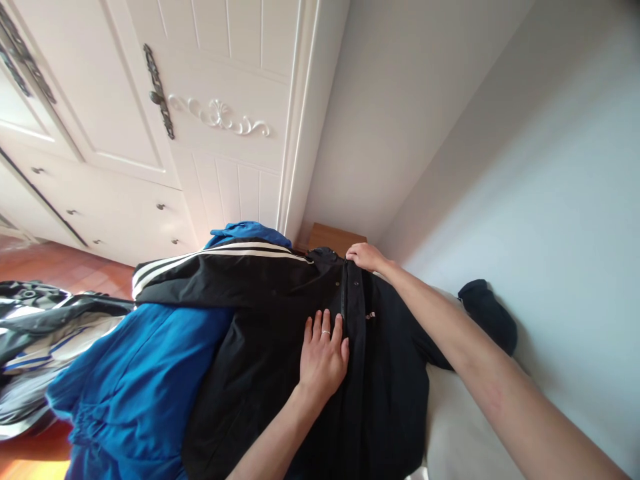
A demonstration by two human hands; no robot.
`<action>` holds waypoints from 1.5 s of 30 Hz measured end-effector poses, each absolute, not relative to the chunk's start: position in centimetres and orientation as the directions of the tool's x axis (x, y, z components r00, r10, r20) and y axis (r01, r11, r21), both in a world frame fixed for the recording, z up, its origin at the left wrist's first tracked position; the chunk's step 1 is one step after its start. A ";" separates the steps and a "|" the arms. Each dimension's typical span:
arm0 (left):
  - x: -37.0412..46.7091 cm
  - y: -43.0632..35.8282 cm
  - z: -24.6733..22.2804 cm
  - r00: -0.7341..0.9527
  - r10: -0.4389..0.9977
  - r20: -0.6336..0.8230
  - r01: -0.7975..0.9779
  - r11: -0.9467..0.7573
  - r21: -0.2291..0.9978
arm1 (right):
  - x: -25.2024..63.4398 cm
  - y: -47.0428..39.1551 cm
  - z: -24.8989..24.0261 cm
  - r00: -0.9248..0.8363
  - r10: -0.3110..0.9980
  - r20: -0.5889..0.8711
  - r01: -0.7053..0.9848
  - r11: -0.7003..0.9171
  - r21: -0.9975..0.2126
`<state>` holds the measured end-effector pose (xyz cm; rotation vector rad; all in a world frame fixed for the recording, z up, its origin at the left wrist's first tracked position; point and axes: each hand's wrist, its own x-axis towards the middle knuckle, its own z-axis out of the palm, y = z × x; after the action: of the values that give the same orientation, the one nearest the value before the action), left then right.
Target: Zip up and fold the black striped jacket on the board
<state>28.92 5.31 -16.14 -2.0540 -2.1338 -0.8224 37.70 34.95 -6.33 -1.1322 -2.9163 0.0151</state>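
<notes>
A black jacket (270, 333) with white stripes along one sleeve lies spread out in front of me, its front placket and zipper running down the middle. My left hand (325, 353), with a ring on one finger, rests flat on the jacket's chest just left of the zipper, fingers stretched out. Up by the collar, my right hand (365, 256) has its fingers closed on the jacket's edge at the top of the zipper. Beneath the striped sleeve lies a blue garment (145, 360), part of it hidden by the jacket.
A white wardrobe (240, 167) with dark metal handles stands beyond the clothes. To the right rises a pale wall (560, 200). Other clothes (45, 340) are piled at the far left above a reddish floor. A brown wooden box-like piece (335, 235) sits behind the collar.
</notes>
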 end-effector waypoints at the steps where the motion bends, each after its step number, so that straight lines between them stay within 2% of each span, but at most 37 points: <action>1: 28.9 5.3 -16.2 -0.111 0.905 0.410 0.944 -0.033 0.327 | 37.6 35.7 -6.3 -0.731 0.683 0.019 0.682 0.731 -0.020; 7: 29.0 5.4 -16.5 -0.122 0.884 0.452 0.944 -0.038 0.328 | 37.0 39.4 -6.2 -0.679 0.732 0.059 0.729 0.681 -0.064; 17: 29.0 5.5 -16.6 -0.129 0.879 0.459 0.945 -0.031 0.325 | 35.7 40.7 -7.1 -0.662 0.749 0.020 0.732 0.653 -0.196; 21: 28.9 5.4 -16.5 -0.129 0.887 0.444 0.943 -0.028 0.331 | 35.9 40.0 -6.9 -0.656 0.755 0.010 0.718 0.628 -0.300; 28: 28.6 5.5 -16.2 -0.106 0.908 0.406 0.945 -0.035 0.326 | 36.6 37.6 -7.7 -0.612 0.790 0.031 0.636 0.516 -0.574; 30: 28.5 5.5 -16.0 -0.100 0.914 0.394 0.942 -0.040 0.332 | 37.0 36.8 -8.3 -0.590 0.806 0.037 0.624 0.485 -0.612; 37: 28.2 5.1 -15.6 -0.098 0.925 0.366 0.926 -0.050 0.373 | 38.1 33.8 -10.1 -0.608 0.787 0.100 0.570 0.521 -0.635; 45: 28.3 5.0 -15.6 -0.092 0.928 0.360 0.924 -0.055 0.378 | 38.9 34.1 -9.2 -0.565 0.812 0.143 0.587 0.518 -0.622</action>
<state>28.29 4.99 -15.55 -2.1219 -2.1649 -0.8537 38.89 34.10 -9.25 -1.1491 -2.3437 0.7303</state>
